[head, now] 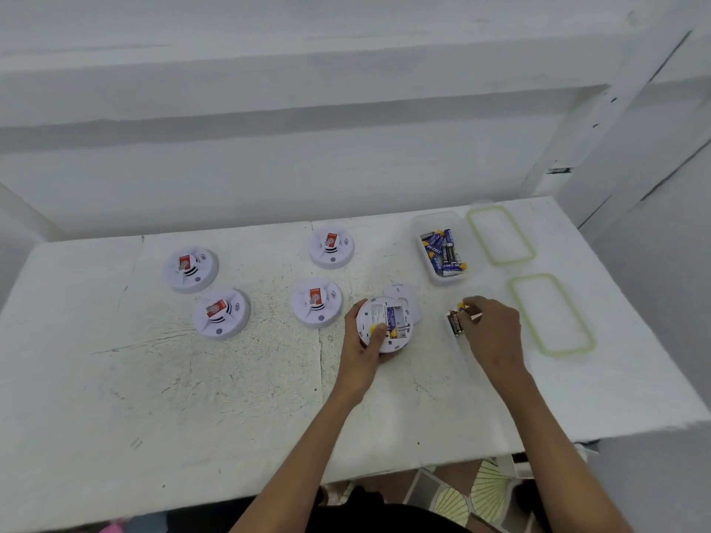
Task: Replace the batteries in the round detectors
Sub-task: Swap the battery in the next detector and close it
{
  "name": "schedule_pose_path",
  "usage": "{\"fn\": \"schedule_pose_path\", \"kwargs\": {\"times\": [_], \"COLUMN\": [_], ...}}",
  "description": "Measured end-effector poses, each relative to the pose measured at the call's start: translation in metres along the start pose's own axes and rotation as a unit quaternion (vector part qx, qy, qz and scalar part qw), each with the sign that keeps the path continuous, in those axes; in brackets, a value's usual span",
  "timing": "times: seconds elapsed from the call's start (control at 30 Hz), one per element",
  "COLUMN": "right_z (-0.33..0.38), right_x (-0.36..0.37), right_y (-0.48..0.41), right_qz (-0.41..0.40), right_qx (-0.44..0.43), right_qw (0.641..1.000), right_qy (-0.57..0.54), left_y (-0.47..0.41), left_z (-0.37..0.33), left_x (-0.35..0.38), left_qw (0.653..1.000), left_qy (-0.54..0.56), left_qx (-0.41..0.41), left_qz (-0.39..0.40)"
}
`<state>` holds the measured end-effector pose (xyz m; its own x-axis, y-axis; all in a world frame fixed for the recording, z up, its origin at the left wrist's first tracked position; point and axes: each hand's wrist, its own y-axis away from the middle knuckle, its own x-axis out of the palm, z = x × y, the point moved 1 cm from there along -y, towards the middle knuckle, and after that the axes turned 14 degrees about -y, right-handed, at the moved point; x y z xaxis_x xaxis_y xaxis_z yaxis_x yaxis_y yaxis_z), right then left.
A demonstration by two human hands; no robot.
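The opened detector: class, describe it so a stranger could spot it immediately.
On the white table, look just left of the battery box. Only the opened detector, gripped by the left hand, lies face down, battery showing; the others show red stickers.

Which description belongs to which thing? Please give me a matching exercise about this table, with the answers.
Things:
1. opened detector
2. clear box
3. dark batteries
4. sticker on a closed detector

Descriptions:
A. red
B. gripped by the left hand
C. holds blue batteries, far right of the table
D. lying by the right hand, at its fingertips

Pairs: 1-B, 2-C, 3-D, 4-A
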<state>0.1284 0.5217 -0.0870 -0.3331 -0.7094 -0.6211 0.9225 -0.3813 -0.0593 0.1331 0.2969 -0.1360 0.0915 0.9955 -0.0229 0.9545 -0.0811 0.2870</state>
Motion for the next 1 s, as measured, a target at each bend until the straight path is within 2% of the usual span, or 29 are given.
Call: {"fn": "schedule_pose_path", "kwargs": {"times": [0.1, 0.4, 0.5, 0.6, 0.67, 0.77, 0.9, 1.0], "right_z": [-0.005, -0.007, 0.001, 0.017, 0.031, 0.045, 0.049, 0.049], "right_x": [0.003, 0.003, 0.002, 0.006, 0.014, 0.029, 0.04, 0.044], "right_y": [0.001, 0.004, 0.01, 0.017, 0.022, 0.028, 0.027, 0.021], "right_qz": [0.018, 0.023, -0.003, -0.028, -0.001, 0.09, 0.2, 0.242], "right_qx": [0.013, 0.039, 0.012, -0.067, -0.129, -0.205, -0.255, -0.274], "right_qw": [0.998, 0.998, 0.999, 0.997, 0.991, 0.974, 0.946, 0.93], "right_qy": [0.055, 0.049, 0.037, -0.001, -0.027, -0.041, 0.005, 0.047], "left_y": [0.0, 0.0, 0.0, 0.0, 0.0, 0.0, 0.001, 0.002], "left_z": [0.001, 0.002, 0.003, 0.002, 0.002, 0.001, -0.001, -0.002], "left_x": [-0.001, -0.002, -0.001, -0.001, -0.001, -0.001, -0.001, -0.002], "left_qw": [1.0, 1.0, 1.0, 1.0, 1.0, 1.0, 1.0, 1.0], "left_qy": [-0.009, -0.007, -0.004, 0.01, 0.018, 0.018, 0.009, 0.004], "left_qx": [0.013, 0.017, 0.018, 0.007, 0.008, 0.006, 0.007, 0.009], "left_qz": [0.006, 0.009, 0.013, 0.018, 0.021, 0.018, 0.015, 0.014]}}
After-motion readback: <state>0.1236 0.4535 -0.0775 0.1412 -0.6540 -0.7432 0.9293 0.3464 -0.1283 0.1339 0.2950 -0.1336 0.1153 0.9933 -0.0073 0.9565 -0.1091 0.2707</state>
